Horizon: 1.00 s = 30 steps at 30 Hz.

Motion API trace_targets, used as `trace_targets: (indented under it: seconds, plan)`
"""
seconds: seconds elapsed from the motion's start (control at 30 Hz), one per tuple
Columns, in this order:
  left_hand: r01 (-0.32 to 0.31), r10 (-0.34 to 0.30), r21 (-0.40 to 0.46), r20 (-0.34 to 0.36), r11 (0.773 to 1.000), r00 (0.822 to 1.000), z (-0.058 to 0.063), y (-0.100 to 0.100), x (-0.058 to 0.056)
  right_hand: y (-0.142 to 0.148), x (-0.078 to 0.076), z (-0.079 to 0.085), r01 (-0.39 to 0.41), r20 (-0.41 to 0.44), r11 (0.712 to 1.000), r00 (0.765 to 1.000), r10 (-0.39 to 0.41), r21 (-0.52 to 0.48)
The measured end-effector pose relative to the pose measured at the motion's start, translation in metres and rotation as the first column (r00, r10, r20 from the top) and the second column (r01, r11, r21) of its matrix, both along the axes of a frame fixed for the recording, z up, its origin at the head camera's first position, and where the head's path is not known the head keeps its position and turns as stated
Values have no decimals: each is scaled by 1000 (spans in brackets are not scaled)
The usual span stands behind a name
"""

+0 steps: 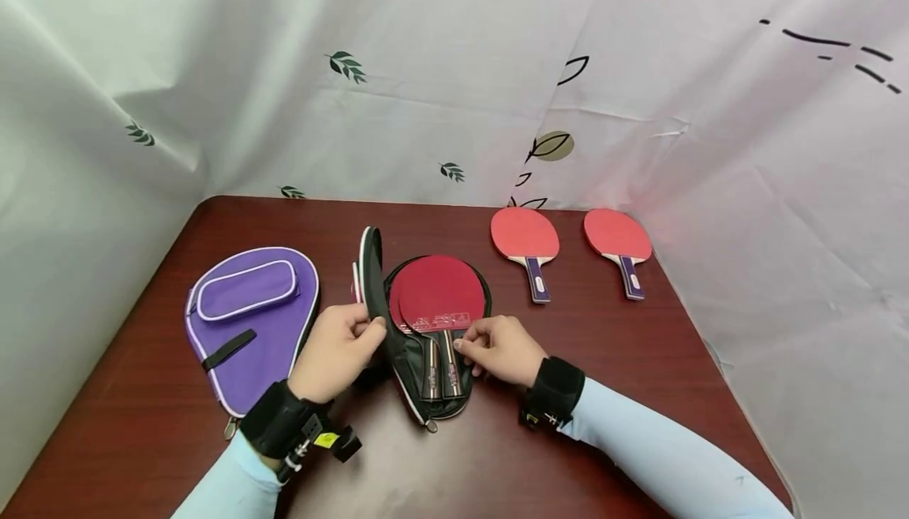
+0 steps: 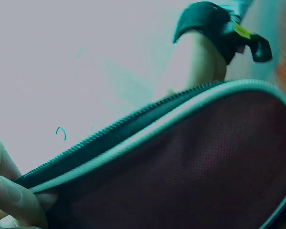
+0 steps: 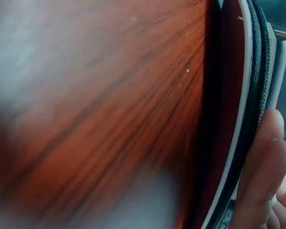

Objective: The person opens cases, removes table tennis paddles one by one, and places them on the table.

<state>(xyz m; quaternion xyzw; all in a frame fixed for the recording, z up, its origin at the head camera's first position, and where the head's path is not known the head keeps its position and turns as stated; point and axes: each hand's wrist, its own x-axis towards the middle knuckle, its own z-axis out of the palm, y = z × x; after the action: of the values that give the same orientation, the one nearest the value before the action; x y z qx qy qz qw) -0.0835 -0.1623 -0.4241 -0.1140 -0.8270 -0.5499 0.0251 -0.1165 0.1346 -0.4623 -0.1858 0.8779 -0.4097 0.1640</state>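
Observation:
A dark, white-piped table tennis paddle case (image 1: 406, 377) lies unzipped in front of me, its flap (image 1: 371, 266) standing upright on the left. Inside are two red-faced paddles (image 1: 447, 290), partly overlapping, their handles side by side toward me. My left hand (image 1: 339, 349) pinches the flap's edge between thumb and fingers; the left wrist view shows the zipper teeth (image 2: 128, 117) running from that grip. My right hand (image 1: 500, 349) holds the case's right rim beside the nearer handle, with fingers (image 3: 264, 167) against the zippered edge in the right wrist view.
A purple paddle case (image 1: 266, 345) with white piping lies to the left, close to my left hand. Toward the back right, two more red paddles (image 1: 525, 235) (image 1: 616, 233) lie on the brown table (image 1: 568, 440). White patterned cloth (image 1: 426, 69) hangs behind and beside the table.

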Motion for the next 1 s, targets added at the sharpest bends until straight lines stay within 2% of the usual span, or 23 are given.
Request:
trace_targets:
  seconds: [0.17,0.3,0.4,0.63,0.83,1.0]
  plan:
    - [-8,4,127,31,992,1000,-8,-20,10,-12,2,6,0,-121,988,992,18,153]
    - [-23,14,174,51,985,999,-15,-32,17,-22,6,6,57,-228,962,974,5,267]
    - [-47,33,192,77,980,996,-20,-38,22,-28,11,6,103,-271,942,963,-14,320]
    - [-116,88,177,160,977,983,-27,-53,36,-38,15,5,133,-292,920,956,-21,369]
    - [-105,85,130,155,986,984,-31,-59,43,-40,16,3,151,-310,904,950,-22,399]
    - [-116,98,125,142,985,985,-32,-57,43,-39,16,3,175,-327,912,944,-47,371]
